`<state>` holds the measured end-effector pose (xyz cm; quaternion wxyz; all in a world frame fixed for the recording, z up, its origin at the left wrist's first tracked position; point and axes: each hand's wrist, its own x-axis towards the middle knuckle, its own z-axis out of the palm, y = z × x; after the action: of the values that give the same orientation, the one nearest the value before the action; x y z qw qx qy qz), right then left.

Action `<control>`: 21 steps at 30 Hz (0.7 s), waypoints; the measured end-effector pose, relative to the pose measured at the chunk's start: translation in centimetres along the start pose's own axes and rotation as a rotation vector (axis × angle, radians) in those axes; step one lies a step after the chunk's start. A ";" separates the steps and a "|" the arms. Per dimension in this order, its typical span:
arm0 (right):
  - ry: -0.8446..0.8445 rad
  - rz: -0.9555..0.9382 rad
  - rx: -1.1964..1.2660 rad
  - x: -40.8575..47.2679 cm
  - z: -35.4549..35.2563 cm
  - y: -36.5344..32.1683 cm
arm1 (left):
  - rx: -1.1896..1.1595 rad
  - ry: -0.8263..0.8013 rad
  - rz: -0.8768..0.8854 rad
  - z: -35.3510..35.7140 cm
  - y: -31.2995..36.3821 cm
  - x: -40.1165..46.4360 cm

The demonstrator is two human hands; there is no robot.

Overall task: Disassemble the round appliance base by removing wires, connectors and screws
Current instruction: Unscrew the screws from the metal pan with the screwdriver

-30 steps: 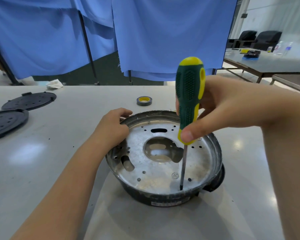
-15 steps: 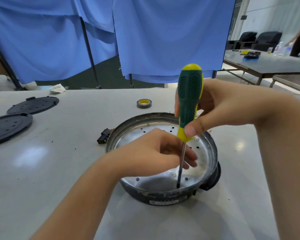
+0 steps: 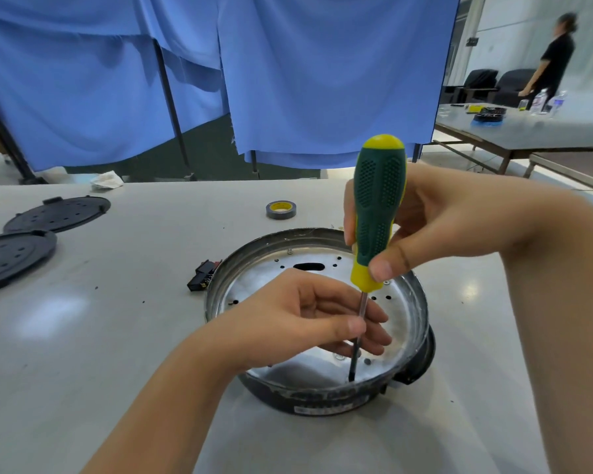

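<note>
One round appliance base (image 3: pixel 412 313), metal pan in a dark shell, sits on the grey table (image 3: pixel 83 354) at centre, directly beneath both my hands. One screwdriver (image 3: pixel 379 213), green and yellow handle, stands upright, tip down on the pan floor at its near edge. My right hand (image 3: pixel 425 227) grips the handle from the right, thumb on the yellow collar. My left hand (image 3: pixel 308 319) reaches in over the pan from the near left, thumb and fingers pinching the shaft. One small black connector (image 3: pixel 201 277) lies just left of the base rim. One tape roll (image 3: pixel 281 210) farther back. Two black perforated discs (image 3: pixel 57 213) at far left.
</note>
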<state>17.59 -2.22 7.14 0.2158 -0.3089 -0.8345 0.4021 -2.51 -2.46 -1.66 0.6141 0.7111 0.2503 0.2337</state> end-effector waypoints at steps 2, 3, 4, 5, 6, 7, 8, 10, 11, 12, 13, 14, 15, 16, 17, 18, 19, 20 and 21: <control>-0.009 -0.003 -0.004 -0.1 -0.2 0.1 | -0.014 0.017 -0.004 0.1 0.1 0.0; -0.012 -0.003 -0.003 -0.1 -0.2 0.2 | -0.016 0.026 -0.004 0.1 0.1 0.0; -0.014 -0.004 0.000 -0.1 -0.2 0.2 | -0.015 0.034 -0.003 0.2 0.1 0.0; -0.014 -0.004 0.006 -0.1 -0.2 0.3 | -0.011 0.043 -0.002 0.2 0.1 0.0; -0.015 -0.003 0.015 -0.1 -0.2 0.3 | -0.008 0.052 0.000 0.2 0.1 0.0; -0.017 -0.001 0.026 -0.1 -0.2 0.4 | -0.004 0.062 0.002 0.2 0.0 0.0; -0.019 0.000 0.034 0.0 -0.2 0.4 | -0.003 0.070 0.006 0.2 0.0 0.0; -0.035 0.006 0.050 0.1 -0.2 0.4 | -0.002 0.085 0.017 0.2 0.0 0.0; -0.043 0.012 0.064 0.1 -0.2 0.4 | 0.001 0.094 0.024 0.2 -0.1 0.0; -0.046 0.017 0.078 0.1 -0.3 0.5 | 0.004 0.106 0.030 0.2 -0.1 0.0; -0.046 0.020 0.091 0.0 -0.4 0.6 | 0.006 0.119 0.034 0.3 -0.1 0.0; -0.044 0.024 0.102 0.0 -0.4 0.7 | 0.006 0.129 0.036 0.4 -0.1 0.1; -0.043 0.030 0.116 0.0 -0.5 0.9 | 0.006 0.136 0.039 0.4 -0.1 0.1; -0.042 0.034 0.131 0.0 -0.5 1.0 | 0.007 0.139 0.042 0.4 0.0 0.1; -0.044 0.033 0.148 0.1 -0.5 1.1 | 0.008 0.141 0.044 0.4 0.0 0.1; -0.048 0.028 0.165 0.1 -0.5 1.1 | 0.006 0.143 0.045 0.4 0.0 0.1; -0.056 0.023 0.180 0.2 -0.4 1.2 | 0.006 0.144 0.045 0.4 0.0 0.1; -0.066 0.018 0.192 0.2 -0.4 1.2 | 0.009 0.143 0.046 0.3 0.0 0.1; -0.074 0.016 0.199 0.2 -0.4 1.2 | 0.014 0.141 0.048 0.3 0.1 0.1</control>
<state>18.08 -1.30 6.42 0.2110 -0.2776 -0.7954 0.4958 -2.25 -2.68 -1.63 0.5840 0.7030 0.2775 0.2962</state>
